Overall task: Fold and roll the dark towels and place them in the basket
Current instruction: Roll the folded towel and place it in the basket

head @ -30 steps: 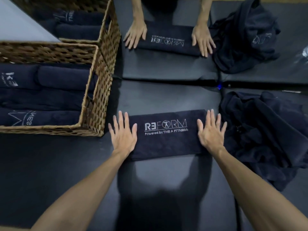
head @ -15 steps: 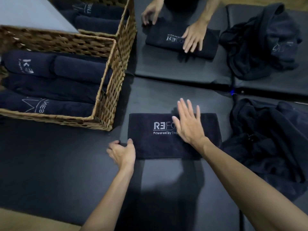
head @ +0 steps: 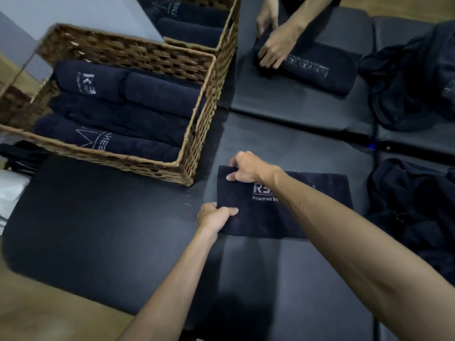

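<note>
Dark folded towel (head: 290, 210) is lying on the black mat (head: 98, 217), about to be rolled from its left edge.

Both hands are gripping that edge: the left hand (head: 215, 216) is pinching the near corner, the right hand (head: 246, 167) the far one. Rolling toward 3 o'clock, tight and even, is likely what comes next. At 10 o'clock the wicker basket (head: 194, 143) is holding several rolled towels (head: 128, 112); a second basket (head: 226, 35) at 12 o'clock is holding more. Unfolded towels (head: 413, 207) are waiting at 3 o'clock.
</note>
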